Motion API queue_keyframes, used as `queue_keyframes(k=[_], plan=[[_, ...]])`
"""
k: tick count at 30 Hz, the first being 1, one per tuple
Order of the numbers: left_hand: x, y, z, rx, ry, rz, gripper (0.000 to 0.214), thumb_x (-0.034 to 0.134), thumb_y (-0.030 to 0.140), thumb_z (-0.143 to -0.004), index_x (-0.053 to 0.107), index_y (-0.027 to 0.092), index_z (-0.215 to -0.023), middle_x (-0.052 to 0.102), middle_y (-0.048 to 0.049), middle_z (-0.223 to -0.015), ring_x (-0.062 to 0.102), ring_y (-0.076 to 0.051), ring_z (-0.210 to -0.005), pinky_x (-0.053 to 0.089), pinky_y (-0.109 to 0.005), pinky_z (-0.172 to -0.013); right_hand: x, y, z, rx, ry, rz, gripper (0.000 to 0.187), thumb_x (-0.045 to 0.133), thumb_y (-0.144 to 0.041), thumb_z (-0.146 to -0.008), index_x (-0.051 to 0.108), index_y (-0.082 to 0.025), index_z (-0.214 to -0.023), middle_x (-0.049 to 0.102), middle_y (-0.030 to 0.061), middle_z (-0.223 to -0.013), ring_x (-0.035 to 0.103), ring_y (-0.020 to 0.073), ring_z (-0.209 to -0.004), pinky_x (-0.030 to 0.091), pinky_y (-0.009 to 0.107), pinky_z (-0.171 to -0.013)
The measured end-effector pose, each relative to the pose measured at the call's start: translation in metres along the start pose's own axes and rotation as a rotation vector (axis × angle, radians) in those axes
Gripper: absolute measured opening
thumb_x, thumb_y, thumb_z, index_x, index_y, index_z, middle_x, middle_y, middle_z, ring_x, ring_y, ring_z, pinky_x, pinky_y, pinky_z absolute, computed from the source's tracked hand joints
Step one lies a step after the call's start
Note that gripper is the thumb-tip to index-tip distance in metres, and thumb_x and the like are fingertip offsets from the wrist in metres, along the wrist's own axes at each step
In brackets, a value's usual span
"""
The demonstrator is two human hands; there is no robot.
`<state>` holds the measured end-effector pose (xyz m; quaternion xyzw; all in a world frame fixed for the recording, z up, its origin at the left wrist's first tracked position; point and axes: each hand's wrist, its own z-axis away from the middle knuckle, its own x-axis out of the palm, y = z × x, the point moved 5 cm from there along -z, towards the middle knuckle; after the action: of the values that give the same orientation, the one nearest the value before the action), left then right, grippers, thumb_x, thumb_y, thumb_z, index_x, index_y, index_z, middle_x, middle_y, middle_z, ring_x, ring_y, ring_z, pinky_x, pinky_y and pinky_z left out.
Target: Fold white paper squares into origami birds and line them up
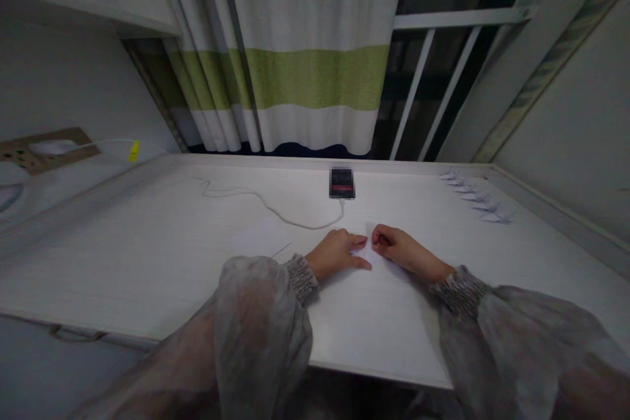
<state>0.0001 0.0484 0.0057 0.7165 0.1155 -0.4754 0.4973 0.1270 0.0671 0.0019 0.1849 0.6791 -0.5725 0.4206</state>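
Pressing down with an open, flat grip, the left hand (338, 254) pins a small white paper sheet (381, 270) to the white table (147, 262), just nearer than the black phone (341, 182), likely to stop sliding; the right hand (396, 248) curls at its edge, grip unreadable.

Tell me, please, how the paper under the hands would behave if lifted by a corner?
Probably floppy and light: the paper lies thin and flat under the left hand and right hand. It may slide on the smooth desk.
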Motion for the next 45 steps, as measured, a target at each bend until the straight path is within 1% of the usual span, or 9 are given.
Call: queue_keyframes(k=[5,10,20,24,28,31,39,42,45], plan=[[-0.001,0.002,0.000,0.016,0.010,-0.003,0.047,0.062,0.047,-0.060,0.060,0.018,-0.097,0.065,-0.0029,-0.083,0.057,-0.019,-0.080,0.037,-0.025,-0.070,0.000,0.000,0.004,-0.017,0.033,-0.086,0.011,0.043,-0.027,-0.072,0.046,-0.017,-0.068,0.044,-0.0036,-0.059,0.040,0.0101,-0.056,0.031,0.021,-0.052],[0.000,0.001,-0.002,0.023,0.021,-0.050,0.041,0.061,0.047,-0.062,0.061,0.020,-0.093,0.065,-0.0025,-0.081,0.056,-0.019,-0.081,0.037,-0.025,-0.071,0.003,-0.003,0.004,-0.001,0.068,0.042,0.023,0.052,-0.041,-0.069,0.048,-0.018,-0.070,0.047,-0.0046,-0.055,0.042,0.0103,-0.052,0.029,0.021,-0.050],[-0.001,0.006,0.002,-0.037,0.063,-0.074,0.028,0.055,0.036,-0.070,0.062,0.018,-0.090,0.065,-0.0038,-0.078,0.057,-0.019,-0.076,0.040,-0.028,-0.070,0.004,-0.008,0.004,-0.031,0.074,0.182,0.017,0.050,-0.035,-0.074,0.049,-0.018,-0.073,0.051,-0.0036,-0.056,0.045,0.0107,-0.051,0.029,0.022,-0.052],[-0.004,-0.001,0.003,-0.105,0.172,0.121,0.047,0.059,0.037,-0.068,0.054,0.014,-0.109,0.063,-0.0071,-0.095,0.057,-0.017,-0.083,0.042,-0.029,-0.077,0.003,-0.008,0.007,-0.034,0.097,0.156,0.020,0.052,-0.035,-0.074,0.052,-0.016,-0.083,0.055,-0.0013,-0.062,0.050,0.0129,-0.059,0.034,0.025,-0.058],[-0.008,-0.004,0.003,-0.071,0.288,-0.018,0.060,0.064,0.048,-0.058,0.056,0.015,-0.108,0.058,-0.0096,-0.102,0.048,-0.023,-0.096,0.036,-0.036,-0.087,0.003,-0.009,0.009,-0.087,0.156,0.179,0.020,0.057,-0.030,-0.070,0.054,-0.016,-0.085,0.057,0.0053,-0.083,0.052,0.0170,-0.077,0.036,0.030,-0.070],[-0.007,-0.008,0.003,-0.100,0.307,-0.080,0.058,0.063,0.053,-0.055,0.062,0.016,-0.099,0.054,-0.0107,-0.100,0.044,-0.024,-0.095,0.035,-0.037,-0.086,0.004,-0.009,0.009,-0.080,0.155,0.181,0.017,0.059,-0.026,-0.068,0.055,-0.016,-0.081,0.054,0.0067,-0.084,0.050,0.0188,-0.081,0.037,0.032,-0.072],[-0.003,-0.001,0.002,-0.049,0.268,-0.077,0.039,0.065,0.044,-0.059,0.062,0.015,-0.085,0.056,-0.0065,-0.087,0.047,-0.020,-0.087,0.034,-0.034,-0.082,0.006,-0.008,0.007,-0.046,0.098,-0.125,0.016,0.060,-0.020,-0.064,0.046,-0.017,-0.072,0.049,-0.0018,-0.065,0.045,0.0129,-0.062,0.036,0.026,-0.059],[-0.001,-0.001,0.001,-0.070,0.220,-0.029,0.031,0.065,0.041,-0.060,0.060,0.015,-0.077,0.057,-0.0029,-0.076,0.049,-0.015,-0.074,0.037,-0.028,-0.071,0.008,-0.009,0.006,-0.103,0.065,-0.326,0.014,0.057,-0.020,-0.065,0.044,-0.018,-0.071,0.045,-0.0045,-0.060,0.042,0.0099,-0.055,0.034,0.023,-0.052],[0.000,-0.005,0.001,-0.118,0.208,0.085,0.028,0.064,0.039,-0.061,0.059,0.015,-0.075,0.054,0.0016,-0.064,0.047,-0.011,-0.061,0.036,-0.023,-0.060,0.005,-0.010,0.007,-0.163,0.081,-0.361,0.009,0.053,-0.021,-0.069,0.049,-0.016,-0.075,0.048,-0.0028,-0.062,0.044,0.0103,-0.057,0.036,0.023,-0.054]])
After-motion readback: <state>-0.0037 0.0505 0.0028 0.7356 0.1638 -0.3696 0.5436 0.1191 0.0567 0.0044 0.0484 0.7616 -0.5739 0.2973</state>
